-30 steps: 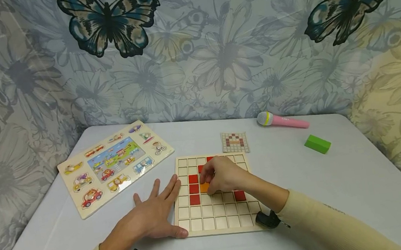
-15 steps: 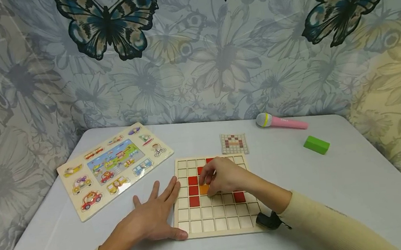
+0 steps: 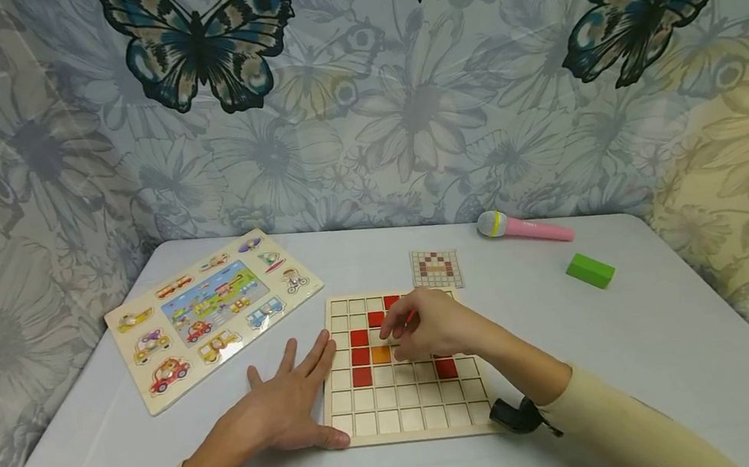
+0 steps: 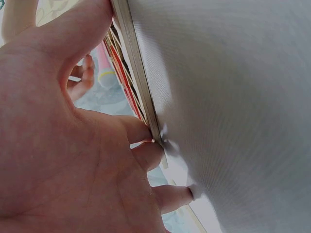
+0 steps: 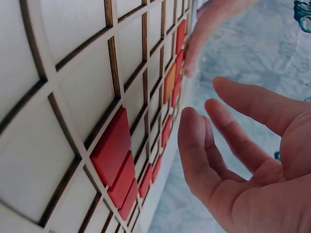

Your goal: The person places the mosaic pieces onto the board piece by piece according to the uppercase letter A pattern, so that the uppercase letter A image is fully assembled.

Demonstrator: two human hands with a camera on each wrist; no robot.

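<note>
A wooden grid board lies on the table with several red tiles and one orange tile in its squares. My left hand is spread at the board's left side, thumb and fingertips touching its edge; the left wrist view shows the palm and the board's edge. Over the board hovers my right hand, just right of the orange tile. In the right wrist view its thumb and fingers are apart, bent loosely, with nothing between them, and the orange tile sits in its square. The right hand hides some squares.
A small patterned grid card lies behind the board. To the left is a vehicle picture puzzle. A pink toy microphone and a green block lie at the right. A floral curtain closes off the back.
My right hand has let go of the orange tile and drawn slightly right, so the whole tile shows in its square. The left hand stays at the board's edge.
</note>
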